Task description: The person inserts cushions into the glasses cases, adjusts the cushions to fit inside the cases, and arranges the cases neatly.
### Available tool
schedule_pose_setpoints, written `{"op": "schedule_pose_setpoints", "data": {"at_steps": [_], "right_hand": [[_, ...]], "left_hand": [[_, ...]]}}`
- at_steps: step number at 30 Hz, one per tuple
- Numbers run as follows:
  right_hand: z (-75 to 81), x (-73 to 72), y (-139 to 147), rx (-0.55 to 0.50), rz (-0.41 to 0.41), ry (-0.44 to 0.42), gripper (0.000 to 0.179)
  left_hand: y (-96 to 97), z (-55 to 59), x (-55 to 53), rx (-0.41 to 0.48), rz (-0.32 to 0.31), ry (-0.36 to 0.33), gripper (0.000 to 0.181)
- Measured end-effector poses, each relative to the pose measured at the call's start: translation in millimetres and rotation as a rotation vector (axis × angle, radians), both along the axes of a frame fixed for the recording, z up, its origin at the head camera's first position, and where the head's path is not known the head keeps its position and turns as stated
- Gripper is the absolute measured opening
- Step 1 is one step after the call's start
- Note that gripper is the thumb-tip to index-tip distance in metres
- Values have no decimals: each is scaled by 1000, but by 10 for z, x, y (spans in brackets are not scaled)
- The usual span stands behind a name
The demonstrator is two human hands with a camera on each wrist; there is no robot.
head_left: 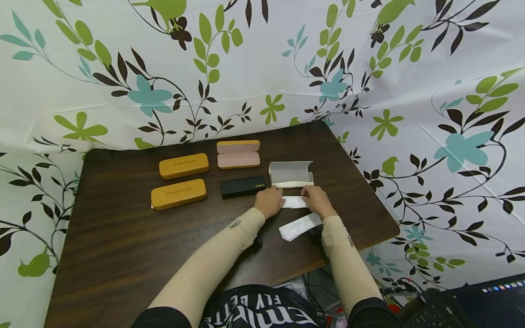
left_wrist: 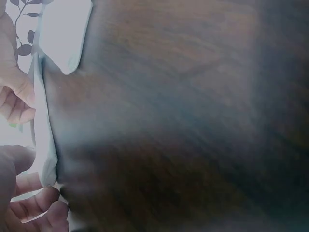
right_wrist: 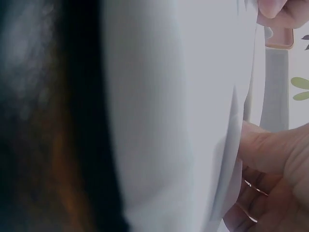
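Both hands hold a folded white cloth (head_left: 294, 202) between them, in front of an open case. My left hand (head_left: 269, 202) pinches its left end, thumb and fingers on either side; the left wrist view shows this cloth (left_wrist: 46, 130) edge-on. At the other end, my right hand (head_left: 317, 201) grips it with thumb and bent fingers. Just beyond the hands, the open white case (head_left: 291, 173) shows its grey inside. A second folded white cloth (head_left: 299, 227) lies nearer the body, partly beneath the right wrist.
Left of the hands is a closed black case (head_left: 243, 187) with small lettering. Behind it stands an open yellow case (head_left: 239, 160) with a pink lining. Two closed yellow cases (head_left: 183, 166) lie farther left on the dark wooden table (head_left: 119, 228). A laptop (head_left: 471, 300) sits at lower right.
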State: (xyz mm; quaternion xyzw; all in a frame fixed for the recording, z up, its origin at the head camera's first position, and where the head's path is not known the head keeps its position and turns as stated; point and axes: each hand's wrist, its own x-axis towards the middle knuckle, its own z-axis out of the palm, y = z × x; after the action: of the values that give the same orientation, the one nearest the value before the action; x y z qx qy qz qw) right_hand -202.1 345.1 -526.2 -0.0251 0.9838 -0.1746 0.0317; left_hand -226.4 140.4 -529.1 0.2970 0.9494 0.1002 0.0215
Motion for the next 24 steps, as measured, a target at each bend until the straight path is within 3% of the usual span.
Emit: {"op": "schedule_pose_setpoints", "data": {"at_steps": [9,16,24], "right_hand": [[-1,9,2,-11,-2,-24,9],[47,34,71,47,-35,-61,15],[45,42,71,52,-43,-81,15]], "left_hand": [[-19,-34,-24,5,11,-44,29],[-34,-8,-38,9,10,-90,28],[-31,-27,-52,26,-6,-121,19]]}}
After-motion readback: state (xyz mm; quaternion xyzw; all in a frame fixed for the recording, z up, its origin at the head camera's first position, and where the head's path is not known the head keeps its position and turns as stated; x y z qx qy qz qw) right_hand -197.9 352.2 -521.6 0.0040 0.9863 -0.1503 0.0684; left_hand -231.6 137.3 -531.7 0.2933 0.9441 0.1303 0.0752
